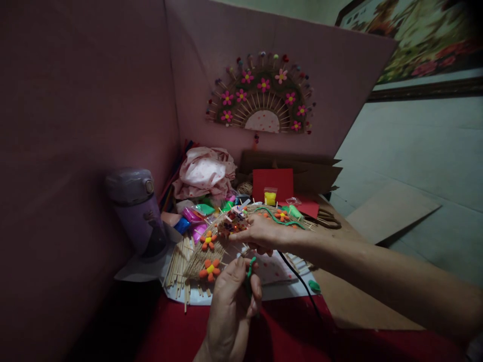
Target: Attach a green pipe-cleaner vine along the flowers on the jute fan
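My left hand [232, 296], low in the middle, is closed on a thin strand of green clay [251, 267] that sticks up between thumb and fingers. My right hand [260, 234] reaches in from the right over a half-round twine fan [196, 259]. Its index finger points left beside a shiny brown-and-red item [233, 223], and the other fingers curl underneath; what they grip is hidden. Orange clay flowers [210, 270] with yellow centres sit on the fan. A wavy green clay strip [269, 213] runs along its far right part.
Thin wooden sticks [179, 266] lie at the left near a purple tumbler [138, 213]. Behind are clay packets [181, 224], pink cloth [206, 171], red card [273, 182] and scissors [329, 219]. A black cable [302, 281] crosses the front. A decorated fan [264, 95] hangs on the upright panel.
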### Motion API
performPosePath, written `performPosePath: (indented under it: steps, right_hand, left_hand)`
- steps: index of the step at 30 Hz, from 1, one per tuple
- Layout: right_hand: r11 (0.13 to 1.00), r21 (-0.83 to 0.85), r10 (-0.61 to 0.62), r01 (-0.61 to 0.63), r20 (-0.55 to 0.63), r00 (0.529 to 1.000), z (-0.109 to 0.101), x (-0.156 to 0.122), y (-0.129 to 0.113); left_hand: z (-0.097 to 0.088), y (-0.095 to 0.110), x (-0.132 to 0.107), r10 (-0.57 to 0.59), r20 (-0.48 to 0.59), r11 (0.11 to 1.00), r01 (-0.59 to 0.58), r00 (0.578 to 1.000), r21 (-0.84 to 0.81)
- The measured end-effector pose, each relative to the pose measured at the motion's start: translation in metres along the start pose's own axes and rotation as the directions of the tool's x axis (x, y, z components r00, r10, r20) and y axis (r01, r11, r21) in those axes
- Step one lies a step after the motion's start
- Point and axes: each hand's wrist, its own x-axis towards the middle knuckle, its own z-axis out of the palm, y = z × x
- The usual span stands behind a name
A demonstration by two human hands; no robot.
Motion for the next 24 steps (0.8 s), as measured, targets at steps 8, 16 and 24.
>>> performPosePath:
  steps: [8, 16, 24]
  right_hand:
    - [1.000, -0.017, 0.013, -0.013, -0.007, 1.000, 0.001, -0.002, 0.003]
    - [0.998, 0.062, 0.006, -0.008, 0.039, 0.999, 0.003, -0.006, 0.006]
    - [0.999, 0.031, 0.031, -0.033, 0.055, 0.998, 0.005, -0.011, 0.009]
  left_hand:
    - [0.002, 0.001, 0.000, -0.003, -0.004, 1.000, 0.003, 1.000, 0.003]
    - [0.001, 0.000, 0.001, 0.006, 0.009, 1.000, -0.006, 1.000, -0.007]
    - [0.002, 0.000, -0.003, 0.002, 0.009, 1.000, -0.002, 1.000, 0.010]
